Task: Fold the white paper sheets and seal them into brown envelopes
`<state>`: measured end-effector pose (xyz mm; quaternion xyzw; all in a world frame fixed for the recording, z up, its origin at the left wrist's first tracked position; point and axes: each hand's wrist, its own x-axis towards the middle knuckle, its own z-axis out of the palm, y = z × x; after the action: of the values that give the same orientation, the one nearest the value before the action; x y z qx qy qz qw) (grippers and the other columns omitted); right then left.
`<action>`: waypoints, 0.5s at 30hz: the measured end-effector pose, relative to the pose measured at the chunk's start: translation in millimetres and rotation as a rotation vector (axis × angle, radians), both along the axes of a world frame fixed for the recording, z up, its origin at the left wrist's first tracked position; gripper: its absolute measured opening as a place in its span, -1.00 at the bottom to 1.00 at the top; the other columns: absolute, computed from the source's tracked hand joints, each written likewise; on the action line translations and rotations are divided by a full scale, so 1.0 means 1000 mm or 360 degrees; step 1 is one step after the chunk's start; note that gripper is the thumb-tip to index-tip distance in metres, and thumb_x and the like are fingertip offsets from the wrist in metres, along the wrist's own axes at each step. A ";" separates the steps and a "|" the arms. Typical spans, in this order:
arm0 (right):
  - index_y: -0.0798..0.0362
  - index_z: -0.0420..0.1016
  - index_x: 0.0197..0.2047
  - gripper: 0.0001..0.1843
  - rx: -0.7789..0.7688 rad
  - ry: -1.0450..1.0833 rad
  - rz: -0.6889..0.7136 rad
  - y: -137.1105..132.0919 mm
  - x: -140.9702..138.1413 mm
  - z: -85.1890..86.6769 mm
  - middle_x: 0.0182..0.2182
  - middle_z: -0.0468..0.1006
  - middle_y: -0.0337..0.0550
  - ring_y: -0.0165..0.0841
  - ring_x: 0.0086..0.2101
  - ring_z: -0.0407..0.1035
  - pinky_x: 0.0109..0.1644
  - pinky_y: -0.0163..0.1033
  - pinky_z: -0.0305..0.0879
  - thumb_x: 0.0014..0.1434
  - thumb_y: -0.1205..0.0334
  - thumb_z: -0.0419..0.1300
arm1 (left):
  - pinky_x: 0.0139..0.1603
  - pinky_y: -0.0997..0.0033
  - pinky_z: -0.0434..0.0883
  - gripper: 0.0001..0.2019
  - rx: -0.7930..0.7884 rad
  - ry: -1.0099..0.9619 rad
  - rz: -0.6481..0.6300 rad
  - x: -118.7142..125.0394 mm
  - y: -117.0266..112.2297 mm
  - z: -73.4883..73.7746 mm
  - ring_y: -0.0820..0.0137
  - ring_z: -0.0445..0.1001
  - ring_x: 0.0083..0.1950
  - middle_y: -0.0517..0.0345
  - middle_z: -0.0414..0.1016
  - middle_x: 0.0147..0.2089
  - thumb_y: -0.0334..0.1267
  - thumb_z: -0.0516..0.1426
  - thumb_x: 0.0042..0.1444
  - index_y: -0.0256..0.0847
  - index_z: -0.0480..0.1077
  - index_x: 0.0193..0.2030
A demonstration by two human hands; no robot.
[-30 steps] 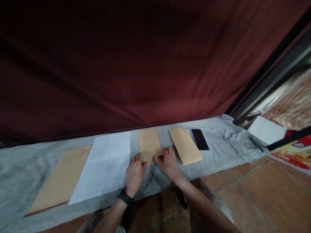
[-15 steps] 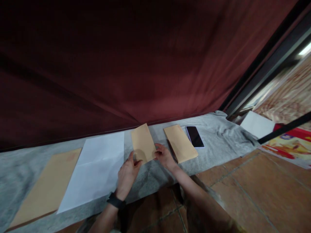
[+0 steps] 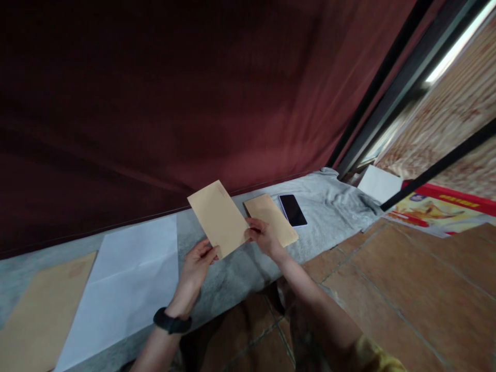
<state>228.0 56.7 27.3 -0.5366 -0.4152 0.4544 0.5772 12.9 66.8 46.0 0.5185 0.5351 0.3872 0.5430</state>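
A tan paper envelope (image 3: 218, 217) is held up at a tilt between my two hands, above the grey cloth. My left hand (image 3: 198, 262) pinches its lower left corner, thumb on top. On the lower right edge, my right hand (image 3: 263, 236) grips it with the fingers closed. Beyond my right hand lies a stack of similar tan envelopes (image 3: 273, 217), partly covered by that hand. To the left of my left hand, white paper sheets (image 3: 127, 284) lie flat, with a larger tan envelope (image 3: 50, 305) beside them.
A phone (image 3: 293, 210) with a dark screen lies right of the stack. Grey cloth (image 3: 325, 201) covers the narrow bench. Behind it hangs a dark red curtain (image 3: 232, 103). A white box (image 3: 378, 183) and a red and yellow printed box (image 3: 434, 206) stand at the right, by a black bar (image 3: 442, 163).
The envelope between my hands has been lifted off the cloth and tilted to the left. My view has shifted right, so the bench things appear further left.
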 end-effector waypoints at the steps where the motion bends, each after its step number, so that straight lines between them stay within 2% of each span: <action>1: 0.02 0.53 -0.02 -0.58 0.0001 -0.0039 -0.0041 -0.002 0.008 0.002 -0.42 0.52 -0.29 -0.41 -0.45 0.38 -0.38 -0.32 0.40 0.01 0.19 0.20 | -0.39 0.43 0.32 -0.36 0.0016 -0.0018 -0.0020 0.008 0.001 0.002 0.38 0.45 -0.42 0.16 0.56 -0.41 0.15 0.37 -0.22 -0.24 0.53 -0.06; 5: 0.07 0.56 -0.02 -0.60 0.0029 -0.0468 -0.0245 -0.014 0.050 0.011 -0.39 0.56 -0.23 -0.40 -0.44 0.38 -0.40 -0.33 0.32 0.09 0.16 0.15 | -0.40 0.46 0.31 -0.46 0.0020 -0.0128 -0.0146 0.050 0.005 0.009 0.41 0.44 -0.44 0.17 0.54 -0.44 0.01 0.35 -0.16 -0.27 0.53 -0.06; 8: 0.09 0.59 -0.06 -0.64 -0.0093 -0.0771 -0.0428 -0.021 0.081 0.017 -0.43 0.56 -0.22 -0.39 -0.46 0.37 -0.41 -0.34 0.27 0.13 0.17 0.13 | -0.46 0.48 0.27 -0.47 -0.0020 -0.0187 -0.0221 0.087 0.007 0.010 0.44 0.40 -0.50 0.23 0.49 -0.51 -0.09 0.34 -0.17 -0.31 0.51 -0.03; 11: 0.08 0.62 -0.10 -0.67 -0.0214 -0.0989 -0.0523 -0.028 0.104 0.020 -0.46 0.57 -0.23 -0.38 -0.47 0.39 -0.38 -0.33 0.27 0.15 0.20 0.11 | -0.50 0.50 0.23 -0.52 -0.0043 -0.0170 -0.0243 0.116 0.006 0.005 0.46 0.38 -0.53 0.26 0.46 -0.55 -0.17 0.33 -0.14 -0.30 0.52 -0.04; 15: 0.04 0.64 -0.17 -0.73 -0.0305 -0.1219 -0.0511 -0.036 0.117 0.019 -0.41 0.60 -0.22 -0.38 -0.43 0.42 -0.34 -0.34 0.28 0.15 0.27 0.12 | -0.52 0.52 0.23 -0.46 -0.0134 -0.0145 -0.0226 0.135 0.002 -0.007 0.48 0.40 -0.56 0.27 0.47 -0.55 -0.28 0.33 -0.13 -0.33 0.47 0.06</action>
<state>345.2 20.3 46.0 -0.7758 -0.4667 0.1631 0.3920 148.1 69.0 39.0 0.5137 0.4875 0.3482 0.6142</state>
